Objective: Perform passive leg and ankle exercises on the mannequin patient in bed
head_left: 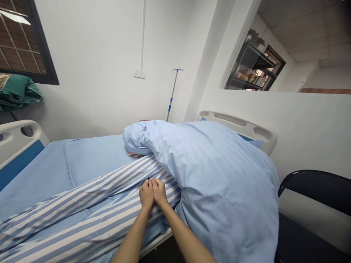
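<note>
My left hand (146,194) and my right hand (159,191) rest side by side on blue-and-white striped trousers (90,204) worn by a figure lying on the bed. Both hands have their fingers curled, pinching the striped cloth near its waist. A light blue quilt (219,175) is bunched up just right of my hands and covers the figure's upper part. A bit of an orange-toned hand (134,154) shows under the quilt's edge.
The bed has a blue sheet (90,157), a white footboard (16,138) at the left and a white headboard (241,128) at the right. An IV pole (172,95) stands by the wall. A black chair (315,190) sits at the right.
</note>
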`<state>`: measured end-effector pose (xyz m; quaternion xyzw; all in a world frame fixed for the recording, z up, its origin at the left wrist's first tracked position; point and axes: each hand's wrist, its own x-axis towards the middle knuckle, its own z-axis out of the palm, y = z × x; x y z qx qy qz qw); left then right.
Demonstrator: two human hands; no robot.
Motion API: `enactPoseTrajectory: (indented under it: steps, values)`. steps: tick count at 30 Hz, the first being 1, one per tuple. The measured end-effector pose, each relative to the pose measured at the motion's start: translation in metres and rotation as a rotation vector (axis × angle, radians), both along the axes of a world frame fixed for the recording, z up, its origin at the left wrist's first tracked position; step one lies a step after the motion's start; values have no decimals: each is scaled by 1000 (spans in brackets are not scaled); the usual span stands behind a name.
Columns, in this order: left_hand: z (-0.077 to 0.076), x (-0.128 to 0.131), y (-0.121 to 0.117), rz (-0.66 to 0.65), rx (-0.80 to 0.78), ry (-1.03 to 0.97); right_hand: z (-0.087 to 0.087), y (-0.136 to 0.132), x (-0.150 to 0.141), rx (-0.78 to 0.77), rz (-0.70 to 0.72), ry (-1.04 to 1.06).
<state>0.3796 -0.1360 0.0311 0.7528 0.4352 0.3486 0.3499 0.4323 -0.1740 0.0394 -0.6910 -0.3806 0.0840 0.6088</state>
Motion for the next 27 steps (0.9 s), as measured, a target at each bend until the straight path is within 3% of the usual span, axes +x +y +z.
enactPoseTrajectory:
  steps: [3, 9, 13, 18, 22, 24, 27]
  values:
    - [3, -1, -2, -15, -9, 10, 9, -7, 16, -62, -4, -116]
    - [2, 0, -5, -12, -31, -27, 6, -21, 48, -103, -295, -149]
    - [0, 3, -4, 7, -58, -36, -2, -21, 45, -311, -390, -250]
    - [-1, -14, -1, -52, -119, -80, 2, -22, 39, -479, -404, -270]
    - [-3, -73, 27, 55, -160, -75, 2, -24, 41, -535, -381, -249]
    - [0, -123, 53, 129, -148, -65, 1, -24, 42, -576, -380, -241]
    - [9, -219, 95, 237, -101, -56, 0, -22, 44, -606, -374, -232]
